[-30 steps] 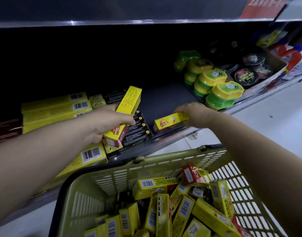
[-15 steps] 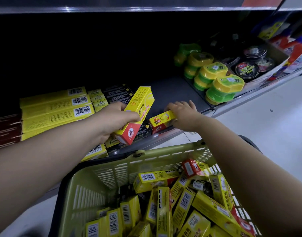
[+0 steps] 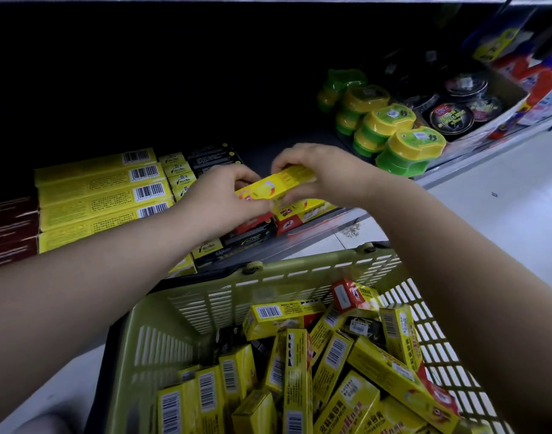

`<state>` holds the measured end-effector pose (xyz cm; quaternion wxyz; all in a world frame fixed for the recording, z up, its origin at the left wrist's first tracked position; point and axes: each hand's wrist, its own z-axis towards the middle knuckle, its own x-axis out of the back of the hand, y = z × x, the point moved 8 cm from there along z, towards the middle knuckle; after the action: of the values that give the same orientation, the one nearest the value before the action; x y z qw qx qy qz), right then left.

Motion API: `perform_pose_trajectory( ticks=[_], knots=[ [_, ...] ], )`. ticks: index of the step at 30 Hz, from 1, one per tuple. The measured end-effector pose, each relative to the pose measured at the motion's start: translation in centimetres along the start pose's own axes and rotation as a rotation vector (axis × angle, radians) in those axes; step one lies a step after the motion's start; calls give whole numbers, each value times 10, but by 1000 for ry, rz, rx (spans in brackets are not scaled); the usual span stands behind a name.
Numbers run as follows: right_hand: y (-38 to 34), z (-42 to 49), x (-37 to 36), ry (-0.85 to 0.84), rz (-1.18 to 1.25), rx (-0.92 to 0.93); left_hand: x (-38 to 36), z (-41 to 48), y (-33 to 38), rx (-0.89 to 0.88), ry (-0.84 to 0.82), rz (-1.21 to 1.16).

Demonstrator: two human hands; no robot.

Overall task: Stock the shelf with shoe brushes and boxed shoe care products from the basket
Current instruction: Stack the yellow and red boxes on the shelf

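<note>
At the front edge of the shelf point(image 3: 299, 137) you've got both hands on one yellow box point(image 3: 279, 186). Your left hand point(image 3: 218, 202) pinches the near end and your right hand point(image 3: 324, 173) curls over the far end. It sits right over another yellow-and-red box point(image 3: 304, 211) lying flat at that edge, and I can't tell if the two touch. Black boxes point(image 3: 249, 234) lie just left of it, under your left wrist. Toward the left end there's a stack of long yellow boxes point(image 3: 102, 195) with dark red boxes point(image 3: 11, 230) beside it. The right end holds green-and-yellow tubs point(image 3: 406, 145) and round tins point(image 3: 453, 115). The green basket point(image 3: 268, 286) sits below the shelf, full of jumbled yellow cartons point(image 3: 299, 371).
</note>
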<state>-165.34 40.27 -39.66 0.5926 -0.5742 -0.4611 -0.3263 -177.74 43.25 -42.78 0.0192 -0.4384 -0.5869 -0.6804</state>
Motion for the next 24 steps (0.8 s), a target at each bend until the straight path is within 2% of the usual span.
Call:
perform_pose_trajectory(
  ticks=[4, 8, 13, 18, 22, 24],
  knots=[
    [37, -8, 13, 186, 49, -101, -2, -2, -17, 47, -17, -23],
    [75, -12, 8, 267, 2, -249, -14, -9, -25, 8, -97, 132],
    [89, 0, -5, 166, 27, -291, -31, -14, -30, -23, -185, 362],
    [94, 12, -6, 139, -7, -307, -32, -13, -32, -39, -208, 375],
    [102, 11, -31, -15, 10, -347, -32, -12, -32, -55, -210, 375],
    [104, 9, -39, -38, 50, -355, -33, -12, -33, -57, -214, 371]
  ],
)
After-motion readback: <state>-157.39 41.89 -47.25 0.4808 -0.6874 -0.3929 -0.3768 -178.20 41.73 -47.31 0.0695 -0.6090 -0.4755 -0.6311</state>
